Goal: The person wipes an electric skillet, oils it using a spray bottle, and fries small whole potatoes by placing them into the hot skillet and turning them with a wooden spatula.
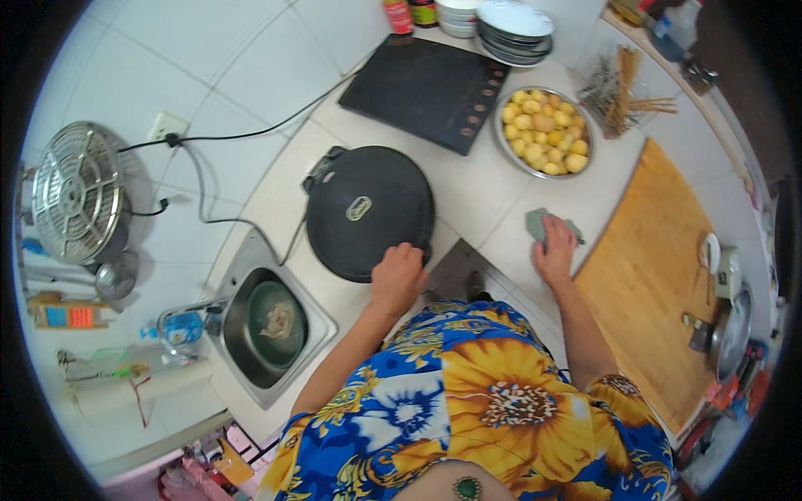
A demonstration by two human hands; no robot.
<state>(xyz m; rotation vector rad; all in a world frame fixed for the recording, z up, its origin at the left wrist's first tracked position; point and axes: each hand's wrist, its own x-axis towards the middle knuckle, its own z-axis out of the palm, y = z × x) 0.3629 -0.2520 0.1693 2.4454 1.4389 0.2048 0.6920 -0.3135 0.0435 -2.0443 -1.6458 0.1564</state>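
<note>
A round black electric griddle with its lid down sits on the counter before me. My left hand has its fingers curled over the griddle's near edge, where a handle would be covered by the hand. To the right, my right hand presses a grey-green cloth onto the white tiled countertop. Part of that cloth is under the fingers. A steel bowl heaped with peeled potatoes, or similar round yellow pieces, stands beyond the right hand.
A black induction cooktop lies behind the griddle. At the left, a steel sink holds a green basin with pale food in water. A wooden board covers the right side. Power cords run to a wall socket. Stacked plates stand behind.
</note>
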